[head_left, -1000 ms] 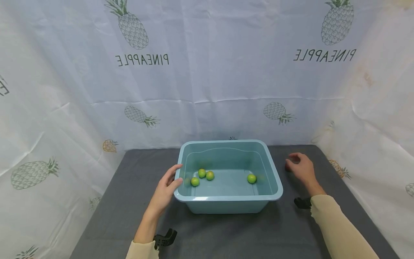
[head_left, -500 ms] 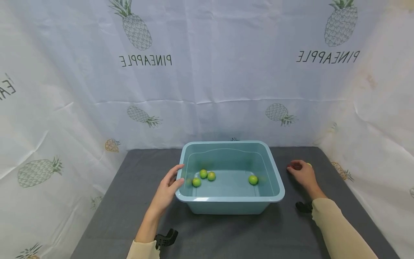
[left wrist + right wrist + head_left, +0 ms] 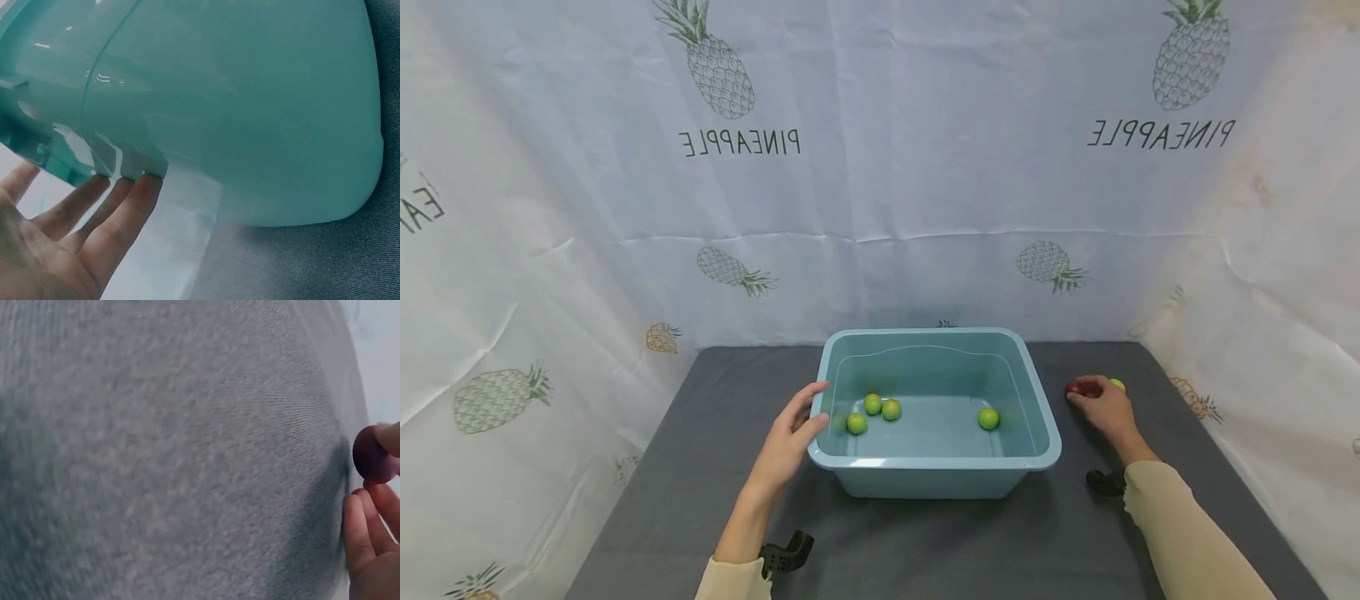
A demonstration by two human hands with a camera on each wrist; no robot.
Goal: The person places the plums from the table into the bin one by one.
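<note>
A light blue plastic basin (image 3: 940,462) stands on the dark cloth with several small, lime-like green fruits (image 3: 988,418) inside. At its left rim, my left hand (image 3: 784,442) holds on, with thumb and index finger at the top edge. In the left wrist view, other fingertips (image 3: 150,181) touch the outer wall below the rim; the thumb is hidden. To the right of the basin, my right hand (image 3: 1105,408) pinches a dark red round fruit (image 3: 372,456) between thumb and fingers. Another dark red patch shows between the fingers in the head view, partly hidden.
A yellow-green round thing (image 3: 1117,383) peeks out behind the right hand, mostly hidden. The dark grey cloth (image 3: 700,467) covers the table. White pineapple-print curtains (image 3: 895,167) hang behind and at both sides.
My right hand has lowered slightly to the table and its fingers have come together on the dark red fruit. The left hand stays at the basin's rim.
</note>
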